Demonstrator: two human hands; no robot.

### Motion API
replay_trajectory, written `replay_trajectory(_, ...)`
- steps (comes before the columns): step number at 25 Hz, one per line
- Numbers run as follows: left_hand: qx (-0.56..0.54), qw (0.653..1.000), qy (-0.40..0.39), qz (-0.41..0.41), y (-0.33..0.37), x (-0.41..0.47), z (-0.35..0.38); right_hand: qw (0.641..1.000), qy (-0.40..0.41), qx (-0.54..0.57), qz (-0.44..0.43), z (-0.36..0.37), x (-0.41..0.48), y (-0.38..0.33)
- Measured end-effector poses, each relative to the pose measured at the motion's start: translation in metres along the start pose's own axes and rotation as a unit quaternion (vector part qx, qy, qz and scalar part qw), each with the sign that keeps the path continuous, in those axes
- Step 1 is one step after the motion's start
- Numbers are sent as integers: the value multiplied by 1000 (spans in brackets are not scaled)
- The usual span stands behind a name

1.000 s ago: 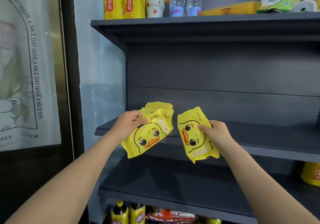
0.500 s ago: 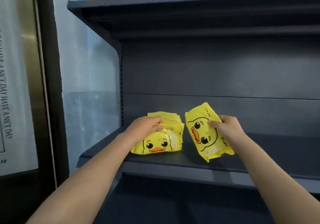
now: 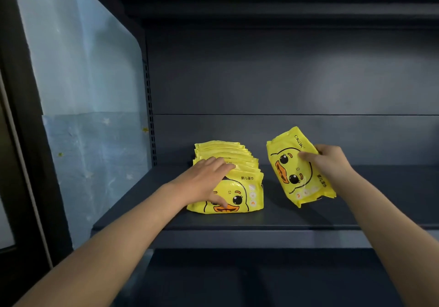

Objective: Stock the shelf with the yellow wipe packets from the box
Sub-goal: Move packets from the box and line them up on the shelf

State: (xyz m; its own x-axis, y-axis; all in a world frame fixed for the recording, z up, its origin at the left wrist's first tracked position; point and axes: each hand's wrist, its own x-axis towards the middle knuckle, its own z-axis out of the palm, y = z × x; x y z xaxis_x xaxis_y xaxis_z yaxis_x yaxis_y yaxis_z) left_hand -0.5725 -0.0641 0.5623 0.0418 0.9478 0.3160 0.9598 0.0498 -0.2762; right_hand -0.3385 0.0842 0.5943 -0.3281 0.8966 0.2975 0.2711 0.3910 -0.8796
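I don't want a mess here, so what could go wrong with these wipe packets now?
The row of packets stands on edge, steadied only by the left hand; released, it may topple off the shelf. The right hand pinches the tilted packet by one side, so it could slip or land crooked.

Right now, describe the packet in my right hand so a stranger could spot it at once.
At the dark shelf, right of the row of packets under the left hand, the right hand holds one packet. It alone is apart and tilted, its duck face sideways.
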Motion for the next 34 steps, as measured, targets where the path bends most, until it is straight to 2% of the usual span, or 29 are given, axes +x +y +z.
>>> replay_trajectory(5,51,996,67,-29,1,6,9,1000,22,9,3,10,-10,-7)
replay_trajectory(10,88,992,78,-43,0,8,13,1000,0,17,-11,20,-22,-13)
replay_trajectory(14,84,991,77,-63,-5,-3,11,991,-121,18,-50,20,-32,-32)
replay_trajectory(17,63,993,67,-74,-19,-21,8,962,-224,-102,-115,39,-30,-50)
replay_trajectory(19,36,994,61,-86,-34,-38,3,939,-258,-161,-160,63,-31,-59)
replay_trajectory(21,14,994,51,-96,-48,-56,-2,926,-259,-183,-203,91,-35,-59)
replay_trajectory(25,-3,995,38,-96,-58,-78,-8,886,-192,-302,-294,123,-40,-47)
replay_trajectory(29,13,996,39,-75,-49,-80,-8,861,-185,-365,-302,118,-41,-46)
replay_trajectory(32,14,997,42,-69,-39,-76,-5,817,-179,-449,-316,116,-51,-37)
replay_trajectory(34,9,996,50,-71,-35,-75,-3,802,-152,-476,-327,115,-54,-29)
